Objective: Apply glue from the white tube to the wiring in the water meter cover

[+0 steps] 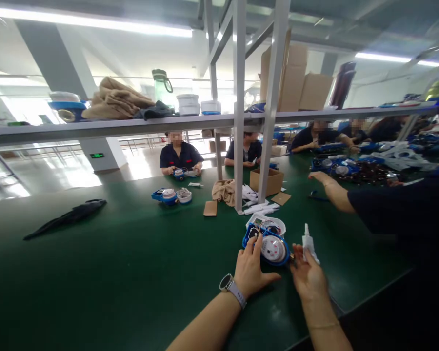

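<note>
A blue water meter [274,249] with a round white dial lies on the green table in front of me. Wires run from it to an opened white cover [280,223] at its far side. My left hand [251,268], with a watch on the wrist, holds the meter at its left side, fingers over the blue housing and thumb along the near edge. Close to the meter's right side, my right hand [309,275] is closed around a white squeeze tube [309,246] whose nozzle points up. Its fingertips are by the brass fitting [291,256].
Behind the meter stand a metal post [239,146], white tubes [261,209], a beige cloth [224,191] and a cardboard box [266,181]. Another meter [168,195] lies farther left. A co-worker's arm [336,192] reaches in from the right. An overhead shelf [113,127] crosses the view.
</note>
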A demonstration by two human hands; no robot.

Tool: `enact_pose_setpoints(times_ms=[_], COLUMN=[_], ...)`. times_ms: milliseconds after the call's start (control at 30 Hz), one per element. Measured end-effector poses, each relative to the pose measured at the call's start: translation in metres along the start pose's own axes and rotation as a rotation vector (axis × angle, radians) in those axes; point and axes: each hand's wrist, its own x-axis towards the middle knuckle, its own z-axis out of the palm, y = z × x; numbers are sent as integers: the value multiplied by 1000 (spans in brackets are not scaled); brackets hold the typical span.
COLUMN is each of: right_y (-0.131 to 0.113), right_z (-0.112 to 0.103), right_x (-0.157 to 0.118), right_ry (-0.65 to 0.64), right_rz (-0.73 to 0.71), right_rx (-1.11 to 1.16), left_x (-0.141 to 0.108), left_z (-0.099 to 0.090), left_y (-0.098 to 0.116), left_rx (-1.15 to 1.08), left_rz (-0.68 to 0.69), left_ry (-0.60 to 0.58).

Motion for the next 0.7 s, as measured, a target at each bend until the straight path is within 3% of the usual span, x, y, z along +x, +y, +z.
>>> enact_pose_setpoints(times_ms=[233, 367, 500, 700], right_y=[51, 65, 57, 23], right_z=[-5, -1, 1, 1], right_x=[-51, -79, -86, -75], right_ry=[-105, -181, -187, -105], right_rz=[180, 195, 92, -2], right_rx=[-27, -32, -19, -8], left_x=[-29, -48, -45, -11], left_z=[-43, -64, -61, -58], left_y=[-23, -36, -25, -2], left_rx=[16, 64, 101, 152], left_rz=[-21, -45, -4, -12], left_ry=[61, 65, 79, -42])
